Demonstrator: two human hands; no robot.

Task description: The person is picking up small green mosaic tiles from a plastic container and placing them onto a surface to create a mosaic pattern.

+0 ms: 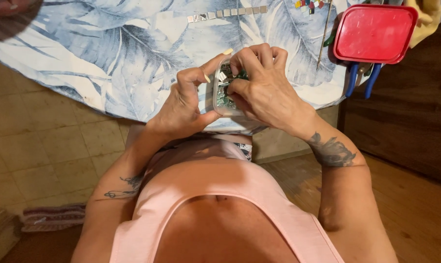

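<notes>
Clear tub [221, 104] holds small mirror pieces [224, 83].

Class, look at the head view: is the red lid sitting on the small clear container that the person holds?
No. The red lid lies apart on the tablecloth, while the left hand holds the open container.

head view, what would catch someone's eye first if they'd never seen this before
At the centre, the left hand holds a small clear container of glinting tile bits while the right hand picks inside it. Behind them lies a blue leaf-print tablecloth with a row of small mirror squares near the top edge. At upper right a bright red lid rests over blue-handled pliers.
</notes>
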